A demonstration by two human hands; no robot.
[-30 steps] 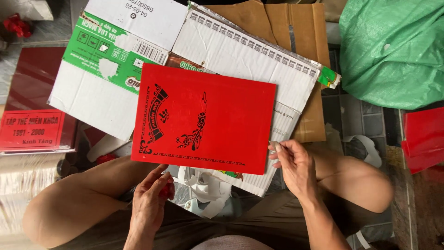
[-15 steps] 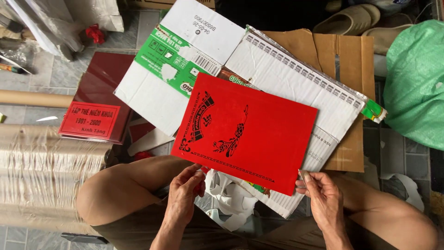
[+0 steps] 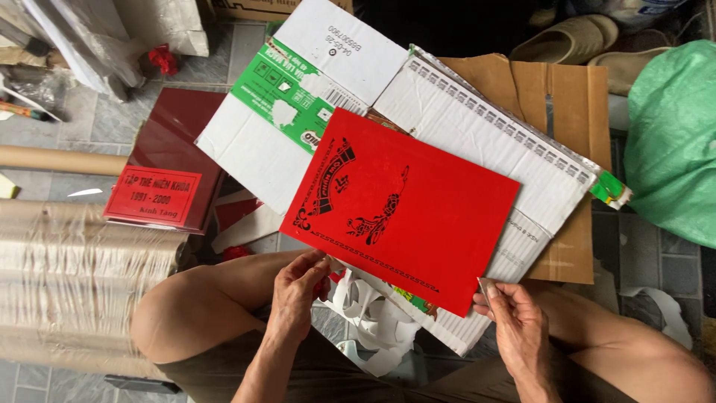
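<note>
A red paper sheet point(image 3: 418, 213) with a black cut pattern lies tilted on a white ribbed board point(image 3: 485, 134). My left hand point(image 3: 297, 291) is at the sheet's near left corner, with its fingers closed on a small red scrap point(image 3: 322, 287). At the near right edge of the sheet, my right hand point(image 3: 518, 321) pinches a small thin grey piece point(image 3: 483, 289) between thumb and fingers. Curled white paper offcuts point(image 3: 369, 321) lie between my knees, under the sheet's near edge.
A flattened green-and-white carton point(image 3: 298, 97) and brown cardboard point(image 3: 570, 97) lie under the board. A dark red folder point(image 3: 171, 160) with a red label sits to the left, beside wrapped rolls point(image 3: 82, 261). A green bag point(image 3: 675, 142) and sandals point(image 3: 574, 37) are at the right.
The view has swung, so the red sheet now sits further right and more tilted. Both hands stay at its near edge, the right hand lower at the corner.
</note>
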